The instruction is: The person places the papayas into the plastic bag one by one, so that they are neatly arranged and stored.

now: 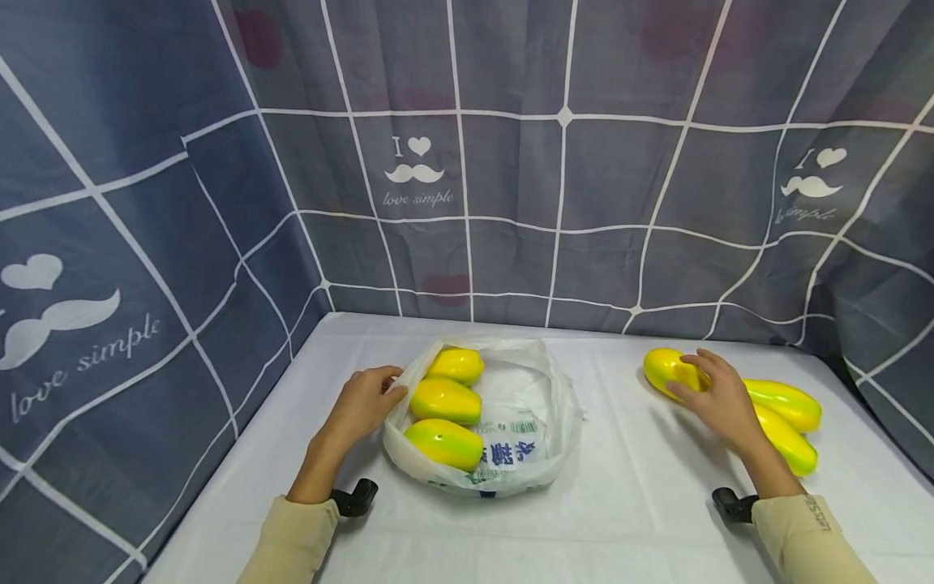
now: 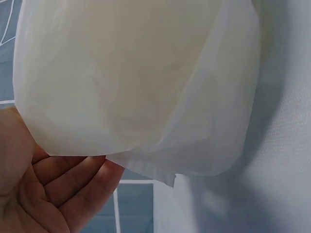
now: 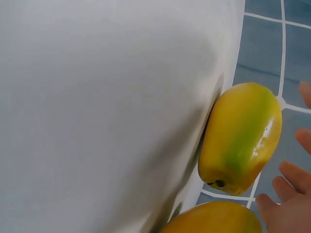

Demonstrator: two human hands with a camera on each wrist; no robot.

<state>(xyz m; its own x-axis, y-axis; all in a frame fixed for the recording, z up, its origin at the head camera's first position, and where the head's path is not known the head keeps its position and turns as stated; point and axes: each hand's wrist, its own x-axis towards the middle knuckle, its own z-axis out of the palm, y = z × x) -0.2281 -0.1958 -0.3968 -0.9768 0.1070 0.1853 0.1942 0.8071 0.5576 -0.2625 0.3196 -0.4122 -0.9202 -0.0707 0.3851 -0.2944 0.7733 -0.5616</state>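
A translucent white plastic bag with printed lettering stands open-mouthed on the table. Inside its left half lie three glossy yellow-green fruits, shaped like papayas or mangoes. At the bag's left rim, my left hand pinches the plastic; in the left wrist view the bag hides the thumb. Over on the right, my right hand hovers with spread fingers above a similar fruit. The right wrist view has this fruit apart from the fingers. Two more fruits lie beside the right wrist, partly covered by it.
A white cloth covers the table. Dark grey-blue curtains with white grid lines rise behind it and along its left side. Black wrist cameras sit under both wrists, next to beige sleeves.
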